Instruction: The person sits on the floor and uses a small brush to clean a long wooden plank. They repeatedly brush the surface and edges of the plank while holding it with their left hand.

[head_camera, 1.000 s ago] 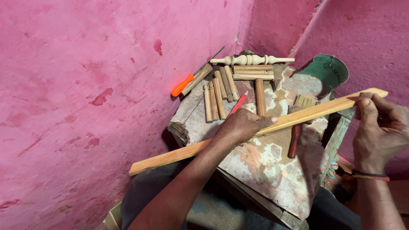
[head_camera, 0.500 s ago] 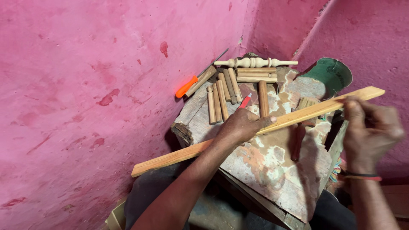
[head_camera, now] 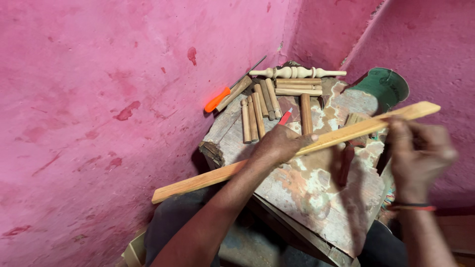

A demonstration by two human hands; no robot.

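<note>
A long pale wooden strip (head_camera: 208,179) lies slantwise across a worn, paint-stained wooden block (head_camera: 316,198). It runs from the lower left up to the right. My left hand (head_camera: 279,143) is closed over the middle of the strip and presses it onto the block. My right hand (head_camera: 420,153) is blurred, with curled fingers, just below the strip's right end. I cannot see whether it holds anything. A red and dark band circles that wrist.
Several short turned wooden pegs (head_camera: 252,118) lie at the back of the block, with a longer turned spindle (head_camera: 297,72) behind them. An orange-handled screwdriver (head_camera: 217,100) rests at the back left edge. A green container (head_camera: 383,86) stands at the right. Pink walls (head_camera: 99,99) close in on the left and behind.
My right hand has slid down from the strip's right end to just under it, moving fast enough to blur. The strip and my left hand stay in place.
</note>
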